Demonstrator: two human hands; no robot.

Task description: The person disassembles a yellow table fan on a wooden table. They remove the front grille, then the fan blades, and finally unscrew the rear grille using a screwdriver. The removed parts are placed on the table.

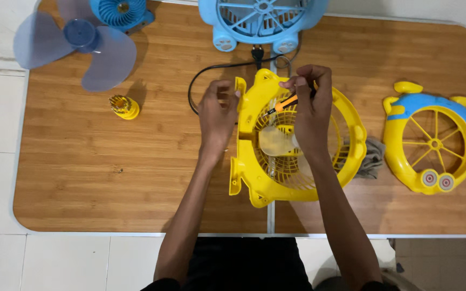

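A yellow fan housing point(254, 186) with a round grille lies in the middle of the wooden table point(109, 188). My left hand point(217, 116) grips its left edge near the top. My right hand point(309, 110) is over the grille and holds a small orange-and-black screwdriver point(282, 105), its tip pointing down-left into the housing. A pale translucent blade piece point(275, 143) shows under the right hand, inside the grille.
A black cord point(211, 69) loops from the housing toward a blue fan body point(260, 21) at the far edge. A blue fan blade point(82, 46) and blue motor part point(120, 12) lie far left, a yellow knob point(123, 106) below them. A yellow-blue front cover point(432, 137) lies right, a grey cloth point(372, 159) beside it.
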